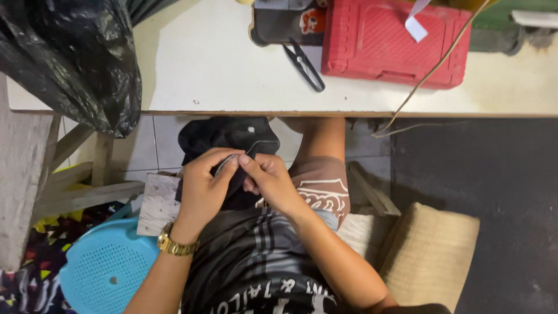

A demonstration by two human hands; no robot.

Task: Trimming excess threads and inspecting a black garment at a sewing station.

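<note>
White bench [232, 64] holds black snips [304, 64] and a red case [395, 43]. Below it, left hand [203, 189] and right hand [270, 183] both pinch the dark cloth [226, 136], fingers tight together to keep its edge steady.

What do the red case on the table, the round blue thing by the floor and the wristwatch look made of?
Red case: moulded plastic, matte, with ribbed texture. Blue basket: plastic, pierced with small holes. Wristwatch: gold-coloured metal by its shine, probably plated.

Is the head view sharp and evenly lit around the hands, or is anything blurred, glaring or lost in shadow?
Head view: both hands, left hand and right hand, are fairly sharp and evenly lit; the black fabric piece loses its folds in darkness; the white tabletop is bright, not blown out; the glossy black plastic bag shows small glare streaks.
</note>
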